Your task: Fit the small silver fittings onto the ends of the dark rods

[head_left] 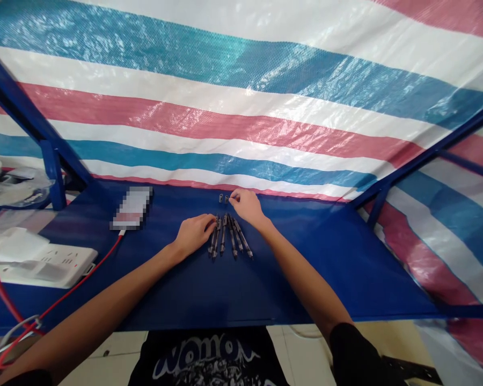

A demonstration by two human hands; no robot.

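Several clear-barrelled pens with dark upper ends lie side by side on the blue table, fanned slightly, tips toward me. My left hand rests at the left of the row, its thumb and fingers closed around the upper end of the leftmost pen. Beyond the pens, two small grey cylindrical pieces stand close together. My right hand is at the right-hand piece, fingertips drawn together beside it. Whatever is between those fingertips is too small to make out.
A phone, its screen blurred out, lies at the left with a red cable plugged in. A white power strip and plastic bags are farther left. Striped sheeting rises behind the table, between blue frame bars.
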